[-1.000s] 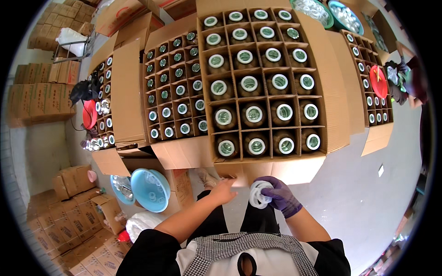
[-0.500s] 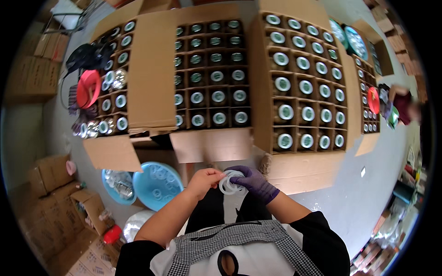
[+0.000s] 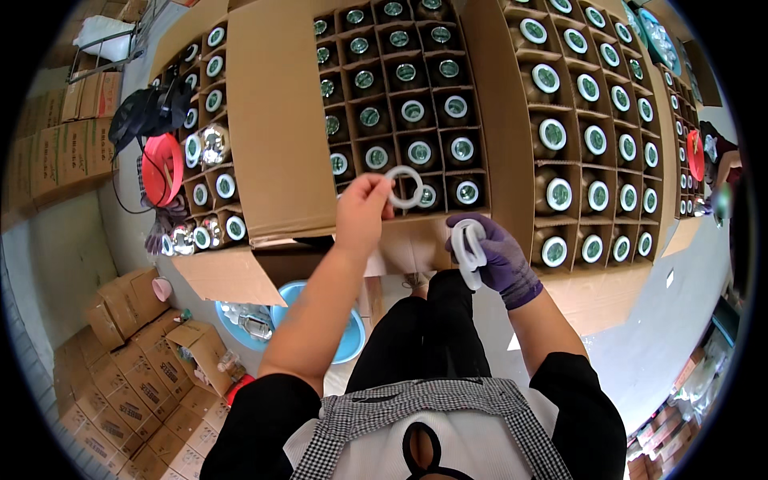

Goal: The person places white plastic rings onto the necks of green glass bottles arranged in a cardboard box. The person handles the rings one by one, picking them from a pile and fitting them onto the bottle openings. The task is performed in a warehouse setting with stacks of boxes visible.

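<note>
Fingers of the left hand [image 3: 362, 212] are pinching one white ring [image 3: 418, 192] and those of the purple-gloved right hand [image 3: 502, 260] are clasping several more rings [image 3: 466, 250], the single one hovering over the near row of bottles [image 3: 419, 152] in a divided carton [image 3: 416, 242].

Dark print marks the stacked brown cartons [image 3: 132, 384] at lower left, too small to read

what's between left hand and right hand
The head view shows a white ring in the left hand, a carton flap beneath, and white rings in the right hand.
</note>
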`<state>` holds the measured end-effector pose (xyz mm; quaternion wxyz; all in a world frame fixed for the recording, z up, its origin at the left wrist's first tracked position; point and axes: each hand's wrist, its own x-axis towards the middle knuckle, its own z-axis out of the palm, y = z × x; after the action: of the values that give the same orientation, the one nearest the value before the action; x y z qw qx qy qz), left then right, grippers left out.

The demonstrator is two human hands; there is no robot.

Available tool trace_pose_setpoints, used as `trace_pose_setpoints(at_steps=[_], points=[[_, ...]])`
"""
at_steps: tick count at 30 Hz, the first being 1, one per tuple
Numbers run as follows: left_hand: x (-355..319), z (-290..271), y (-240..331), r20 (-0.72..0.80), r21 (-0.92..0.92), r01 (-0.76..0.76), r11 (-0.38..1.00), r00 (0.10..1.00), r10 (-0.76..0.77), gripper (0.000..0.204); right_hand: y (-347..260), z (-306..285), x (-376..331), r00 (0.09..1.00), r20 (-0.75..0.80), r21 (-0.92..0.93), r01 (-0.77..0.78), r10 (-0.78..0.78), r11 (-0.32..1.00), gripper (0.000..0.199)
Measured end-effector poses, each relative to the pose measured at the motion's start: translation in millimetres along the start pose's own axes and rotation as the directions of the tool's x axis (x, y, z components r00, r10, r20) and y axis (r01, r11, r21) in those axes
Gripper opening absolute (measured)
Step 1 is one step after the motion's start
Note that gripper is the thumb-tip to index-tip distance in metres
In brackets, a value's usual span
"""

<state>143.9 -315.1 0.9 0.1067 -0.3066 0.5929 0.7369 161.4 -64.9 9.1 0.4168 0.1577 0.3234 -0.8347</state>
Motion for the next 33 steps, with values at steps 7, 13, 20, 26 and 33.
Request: trace_pose_setpoints(at_steps=[7, 13, 20, 26, 33], points=[[222.1, -22.5, -45.6, -0.05, 0.064, 0.122, 0.99, 0.992, -0.119, 0.008, -13.0, -23.0, 25.2, 0.986, -0.142, -0.046, 0.079, -0.085, 0.996, 0.061], [278.6, -68.2, -98.4, -0.537, 0.674, 0.249, 0.696, 0.812, 0.23, 0.012, 24.0, -35.8, 27.9, 0.986, -0.107, 0.103, -0.12, 0.131, 0.987, 0.046], [273.0, -58.4, -80.3, -0.461, 0.739, 0.256, 0.623, 0.867, 0.191, 0.02, 36.0, -30.2, 46.0, 0.981, -0.058, 0.094, -0.18, 0.186, 0.979, 0.046], [254.9, -45.3, -82.4, 0.099, 0.979, -0.177, 0.097, 0.84, 0.534, 0.041, 39.4, -17.5, 69.7, 0.989, -0.099, 0.154, -0.096, 0.112, 0.983, 0.045], [261.7, -33.2, -69.3, 0.119, 0.99, -0.136, 0.034, 0.944, 0.309, 0.053, 58.4, -14.5, 109.0, 0.974, -0.222, 0.147, 0.066, -0.032, 0.987, 0.06]])
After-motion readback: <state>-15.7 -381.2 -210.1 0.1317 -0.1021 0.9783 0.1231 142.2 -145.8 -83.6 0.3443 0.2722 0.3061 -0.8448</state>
